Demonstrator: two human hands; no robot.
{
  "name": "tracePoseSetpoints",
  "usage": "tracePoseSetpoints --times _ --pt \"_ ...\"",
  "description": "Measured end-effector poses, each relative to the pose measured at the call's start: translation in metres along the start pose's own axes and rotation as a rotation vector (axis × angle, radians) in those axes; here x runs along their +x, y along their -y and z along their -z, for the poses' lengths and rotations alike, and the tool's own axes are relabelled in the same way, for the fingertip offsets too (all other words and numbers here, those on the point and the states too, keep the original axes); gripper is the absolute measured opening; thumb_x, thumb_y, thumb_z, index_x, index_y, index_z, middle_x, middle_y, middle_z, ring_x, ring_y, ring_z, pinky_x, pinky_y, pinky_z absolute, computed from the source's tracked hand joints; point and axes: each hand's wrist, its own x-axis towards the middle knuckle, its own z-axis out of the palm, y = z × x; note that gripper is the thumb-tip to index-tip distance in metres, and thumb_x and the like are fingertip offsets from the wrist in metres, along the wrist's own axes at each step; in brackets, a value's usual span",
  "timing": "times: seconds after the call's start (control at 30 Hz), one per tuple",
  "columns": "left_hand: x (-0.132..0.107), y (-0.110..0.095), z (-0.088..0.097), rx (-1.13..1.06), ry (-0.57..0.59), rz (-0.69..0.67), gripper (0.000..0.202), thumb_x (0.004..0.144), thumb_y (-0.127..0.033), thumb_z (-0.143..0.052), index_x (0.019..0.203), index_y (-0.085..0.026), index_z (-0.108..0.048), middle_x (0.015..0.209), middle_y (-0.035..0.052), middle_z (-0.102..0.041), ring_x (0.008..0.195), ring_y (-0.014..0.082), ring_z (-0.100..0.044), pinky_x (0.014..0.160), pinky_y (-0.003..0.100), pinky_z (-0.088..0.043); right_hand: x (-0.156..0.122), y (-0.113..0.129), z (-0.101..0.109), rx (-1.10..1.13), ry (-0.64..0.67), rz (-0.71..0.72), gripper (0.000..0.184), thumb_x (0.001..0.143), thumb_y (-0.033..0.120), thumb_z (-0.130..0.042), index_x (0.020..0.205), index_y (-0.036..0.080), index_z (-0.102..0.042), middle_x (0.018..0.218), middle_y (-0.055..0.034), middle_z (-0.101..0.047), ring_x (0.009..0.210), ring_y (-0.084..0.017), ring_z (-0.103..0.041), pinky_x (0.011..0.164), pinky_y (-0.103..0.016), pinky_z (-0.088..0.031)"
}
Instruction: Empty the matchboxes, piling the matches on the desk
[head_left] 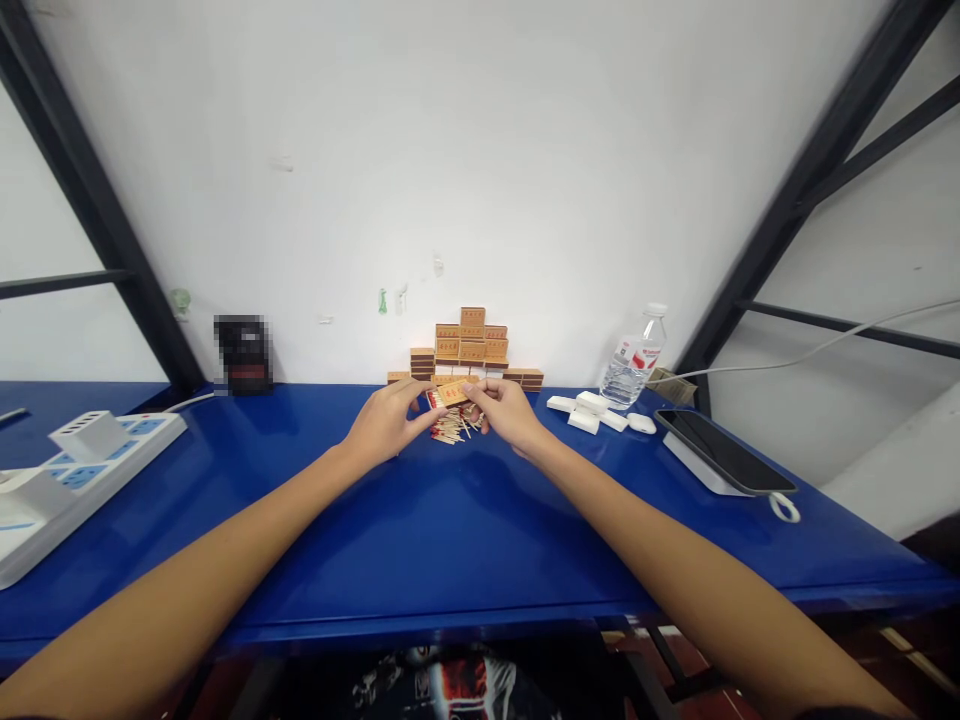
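Matchbox (456, 391) partly open, red match heads (435, 400) showing
Left hand (381, 420) and right hand (511, 412) both grip it; loose matchsticks (450, 428) lie unboxed on the bench (450, 550).

Printed characters on matchboxes (472, 351), bottle label (646, 357) lettering, seemingly too small to read

A glossy blue worktop (450, 550) carries a heap of loose matches (448, 428) near its center, backed by a stepped stack of matchboxes (472, 350); a white power strip (84, 476) lies at left, with small white blocks (592, 403), a clear bottle (636, 365) and a white phone stand (701, 468) at right.
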Motion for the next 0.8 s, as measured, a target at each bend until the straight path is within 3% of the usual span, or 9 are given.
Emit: tracePoseSetpoints --times 0.23,0.4,0.57,0.8 --pt "0.002 0.002 0.002 -0.015 -0.024 0.025 0.037 0.099 -0.048 -0.064 0.122 -0.019 -0.067 0.102 0.0081 -0.075 0.073 0.0173 -0.066 0.072 0.033 -0.055 0.008 -0.001 0.013 -0.036 -0.093 0.027 0.042 0.088 0.059 -0.074 0.075 0.020 -0.066 0.058 -0.0001 -0.062 0.046 -0.012 -0.051 0.038 -0.024 -0.043" --pt "0.002 0.011 0.001 0.012 -0.042 0.048 0.039 0.098 -0.049 -0.065 0.123 -0.020 -0.066 0.110 0.0082 -0.075 0.078 0.0177 -0.068 0.079 0.035 -0.056 0.025 -0.008 0.047 -0.065 -0.266 0.027 0.040 0.093 0.055 -0.071 0.079 0.018 -0.065 0.078 -0.0066 -0.072 0.053 -0.011 -0.057 0.039 -0.021 -0.042" --pt "0.001 0.012 0.001 0.040 -0.036 0.035 0.040 0.099 -0.052 -0.063 0.125 -0.021 -0.066 0.110 0.0081 -0.075 0.078 0.0180 -0.068 0.078 0.034 -0.055 0.041 -0.029 0.084 -0.199 -0.483 -0.062 0.040 0.094 0.054 -0.069 0.083 0.016 -0.064 0.078 -0.0087 -0.074 0.049 -0.011 -0.057 0.038 -0.021 -0.039" --pt "0.001 0.012 -0.001 0.049 -0.035 0.016 0.040 0.100 -0.051 -0.063 0.125 -0.021 -0.066 0.108 0.0083 -0.075 0.077 0.0178 -0.067 0.076 0.034 -0.055 0.056 -0.045 0.109 -0.311 -0.599 -0.063 0.036 0.098 0.048 -0.064 0.082 0.016 -0.065 0.078 -0.0083 -0.076 0.050 -0.011 -0.061 0.049 -0.021 -0.046"
